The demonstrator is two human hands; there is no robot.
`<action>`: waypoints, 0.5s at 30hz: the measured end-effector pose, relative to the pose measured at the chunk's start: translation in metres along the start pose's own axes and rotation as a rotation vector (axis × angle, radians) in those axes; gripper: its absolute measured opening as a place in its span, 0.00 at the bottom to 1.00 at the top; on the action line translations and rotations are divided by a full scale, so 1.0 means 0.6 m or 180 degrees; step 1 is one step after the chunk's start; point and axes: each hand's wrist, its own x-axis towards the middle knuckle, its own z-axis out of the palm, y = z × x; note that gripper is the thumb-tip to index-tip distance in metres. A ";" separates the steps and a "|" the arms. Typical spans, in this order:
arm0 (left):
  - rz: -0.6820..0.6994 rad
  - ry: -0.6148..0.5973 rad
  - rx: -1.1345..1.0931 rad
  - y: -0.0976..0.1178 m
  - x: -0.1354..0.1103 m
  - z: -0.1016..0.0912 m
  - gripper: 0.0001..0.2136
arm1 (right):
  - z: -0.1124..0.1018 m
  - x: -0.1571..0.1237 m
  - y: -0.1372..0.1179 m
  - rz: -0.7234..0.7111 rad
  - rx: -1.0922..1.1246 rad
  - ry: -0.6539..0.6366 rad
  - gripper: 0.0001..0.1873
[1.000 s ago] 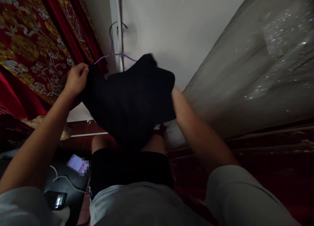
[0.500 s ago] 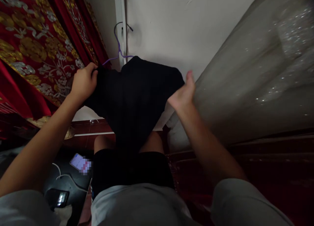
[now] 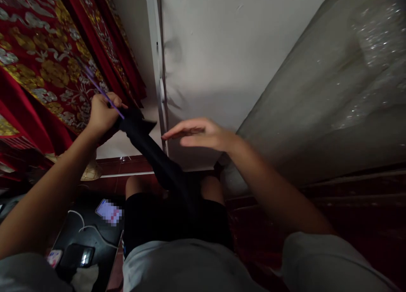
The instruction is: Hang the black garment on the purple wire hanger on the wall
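Observation:
A black garment [image 3: 155, 156] hangs gathered and slanting from my left hand [image 3: 104, 112] down toward my lap; its exact kind is hard to make out. My left hand is closed around its upper end. A thin purple clothes hanger [image 3: 101, 89] passes by those fingers, its upper end smeared by motion in front of the curtain. To the right of the cloth, my right hand [image 3: 203, 133] is in the air with its fingers stretched out and the thumb apart. It holds nothing, and a gap separates it from the garment.
A red curtain with gold and silver flowers [image 3: 53, 67] hangs at the left. Ahead stands a pale wall [image 3: 228, 42] with a narrow white trim strip. A plastic-wrapped surface [image 3: 304, 114] leans at the right. Lower left, a phone [image 3: 109, 211] and white cable [image 3: 98, 237] lie on a dark surface.
The garment was spread wide between both hands and is now bunched narrow beneath the left. My right hand has moved left, away from its edge. The hanger has swung left.

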 end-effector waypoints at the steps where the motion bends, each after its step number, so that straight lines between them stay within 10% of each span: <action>1: 0.0180 -0.0197 -0.0048 0.006 -0.011 0.010 0.14 | 0.009 0.006 0.023 0.0008 -0.0491 0.0185 0.28; 7: 0.0557 -0.1383 -0.0797 0.064 -0.074 0.110 0.14 | 0.098 0.054 0.154 0.0044 -0.2038 0.1282 0.65; 12: 0.0038 -0.1461 -0.1716 0.102 -0.094 0.149 0.11 | 0.111 0.055 0.170 -0.0276 -0.2352 0.2076 0.44; 15: -0.0868 -0.0794 -0.1779 0.090 -0.093 0.127 0.26 | 0.066 0.033 0.156 -0.0134 -0.2562 0.2450 0.37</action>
